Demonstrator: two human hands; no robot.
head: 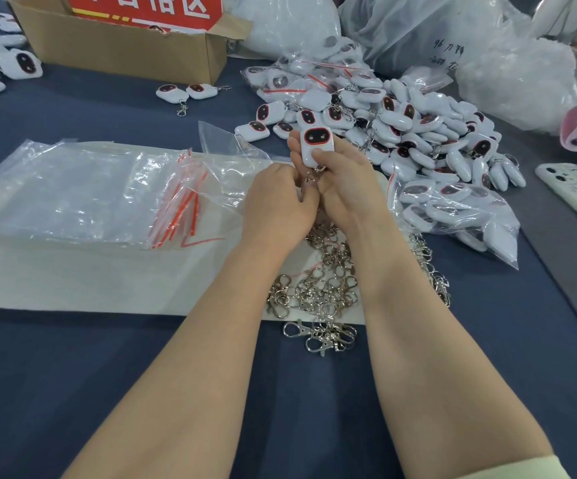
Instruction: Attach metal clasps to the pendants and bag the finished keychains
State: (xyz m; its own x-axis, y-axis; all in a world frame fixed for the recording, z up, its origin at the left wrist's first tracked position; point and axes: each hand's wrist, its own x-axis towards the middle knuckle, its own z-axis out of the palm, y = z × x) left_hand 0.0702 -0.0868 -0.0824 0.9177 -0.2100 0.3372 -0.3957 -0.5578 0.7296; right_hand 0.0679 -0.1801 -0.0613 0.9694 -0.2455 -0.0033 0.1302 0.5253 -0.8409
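The right hand (345, 188) grips a white rounded plastic pendant (315, 145) with a dark face ringed in red. Its thumb presses on the pendant's lower front and its fingers are curled behind, so the pendant stands upright just above both hands. The left hand (276, 198) sits touching the right, its fingers curled in on a small silver metal clasp (309, 176) that hangs at the pendant's lower end; how the fingertips lie on it is hidden. Under the wrists, nearer the person, a tangled heap of silver swivel clasps (325, 288) lies partly on a white sheet (73, 278) and partly on the dark blue bench (73, 375). Left of the left hand, a stack of clear zip bags with red seal strips (73, 191) rests on that sheet, and one loose clear bag (225, 143) lies just beyond the left hand. Beyond and right of the right hand is a big pile of the same white pendants (418, 133), many with clasps fitted, and just right of the right wrist a clear bag filled with pendants (459, 209). Far beyond the left hand, two finished keychains (187, 93) lie beside a brown cardboard box (124, 46). Far right of the right hand lies a white phone (573, 191).
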